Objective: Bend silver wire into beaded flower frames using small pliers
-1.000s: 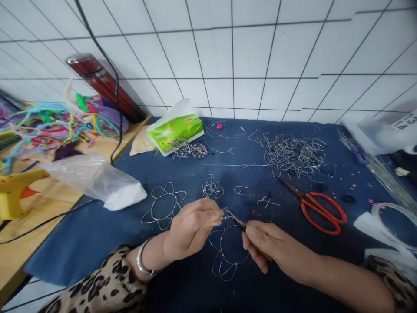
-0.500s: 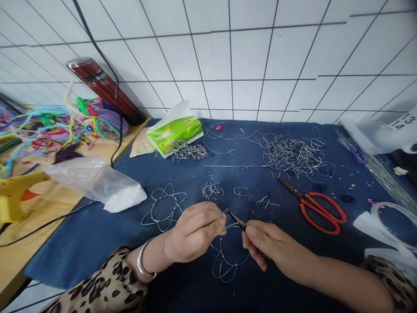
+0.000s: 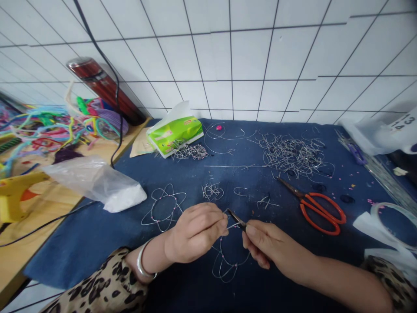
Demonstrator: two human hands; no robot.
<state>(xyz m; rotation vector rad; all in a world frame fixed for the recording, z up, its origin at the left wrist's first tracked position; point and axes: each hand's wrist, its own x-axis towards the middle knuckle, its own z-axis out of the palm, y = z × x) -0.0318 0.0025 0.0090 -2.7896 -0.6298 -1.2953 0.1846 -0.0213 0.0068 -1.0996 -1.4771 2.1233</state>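
Over the dark blue cloth, my left hand (image 3: 198,232) pinches a thin wire ring (image 3: 236,264) at its upper left. That ring carries small pink beads and wire loops at its side; part of it hides behind my hands. My right hand (image 3: 272,243) is closed around small needle-nose pliers (image 3: 238,220). Their dark tips point up and left, close to the wire at my left fingertips. Whether the jaws grip the wire I cannot tell. Left of my hands lies a flower-shaped wire ring (image 3: 163,208) with pink beads.
Orange-handled scissors (image 3: 321,213) lie on the right, below a tangled wire heap (image 3: 291,154). Small wire scraps (image 3: 212,191) are ahead of my hands. A green tissue pack (image 3: 176,134), a plastic bag (image 3: 97,178) and a yellow glue gun (image 3: 19,191) are at left.
Both hands stay nearly in place. The fingers of my right hand have curled in slightly around the pliers' handles.
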